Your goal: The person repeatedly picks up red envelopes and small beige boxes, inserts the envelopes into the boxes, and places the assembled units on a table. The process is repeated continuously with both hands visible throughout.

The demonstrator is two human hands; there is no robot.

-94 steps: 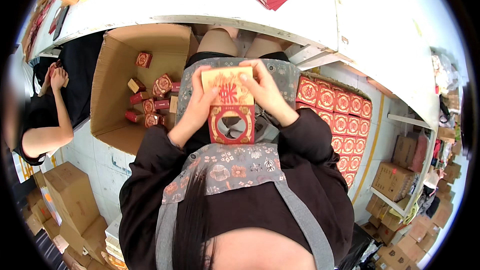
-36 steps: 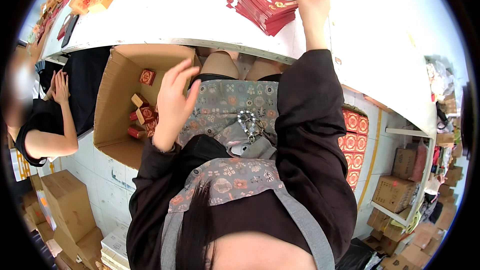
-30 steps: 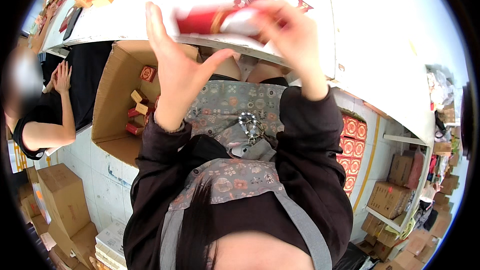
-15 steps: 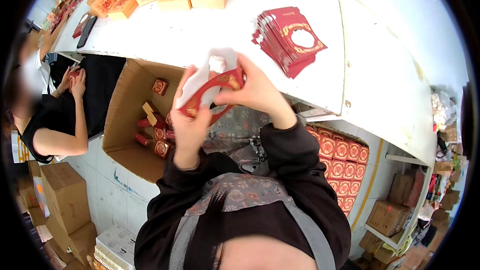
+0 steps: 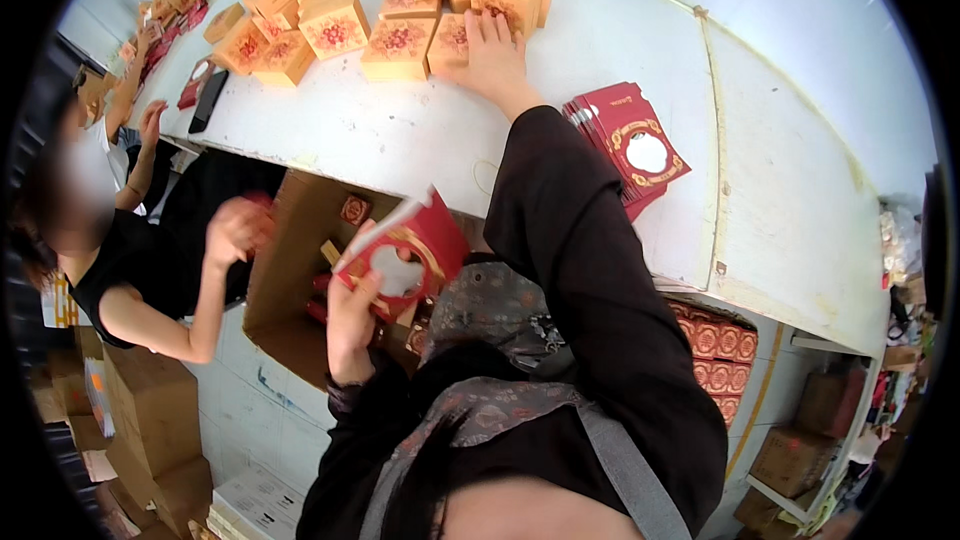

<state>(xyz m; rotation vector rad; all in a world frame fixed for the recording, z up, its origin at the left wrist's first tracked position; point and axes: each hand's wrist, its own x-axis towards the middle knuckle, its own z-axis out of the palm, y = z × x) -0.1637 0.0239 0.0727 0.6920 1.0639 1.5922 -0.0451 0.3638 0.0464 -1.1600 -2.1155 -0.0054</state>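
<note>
My left hand point(image 5: 352, 325), low in front of me, grips a red card sleeve point(image 5: 440, 230) with gold trim and a round window. The sleeve stands opened out, its pale inside showing along the upper edge. My right hand point(image 5: 497, 58) reaches across the white table to a pale yellow box point(image 5: 449, 40) with a red floral print. Its fingers lie over the box's right part and the thumb is at the near edge. More such yellow boxes point(image 5: 507, 2) are stacked just behind that hand. Right of my right forearm lies a fanned stack of flat red sleeves point(image 5: 628, 140).
A large open carton point(image 5: 285, 280) holding red boxes stands below the table's left edge. Rows of red boxes point(image 5: 715, 345) are packed at my right. A co-worker's hand point(image 5: 238, 230) is by the carton. A black phone-like object point(image 5: 208, 100) lies on the table point(image 5: 330, 130).
My right hand has let go of the red sleeve and moved far forward to the yellow boxes. The left hand keeps the sleeve, lower and turned. The co-worker's hand has come toward the carton.
</note>
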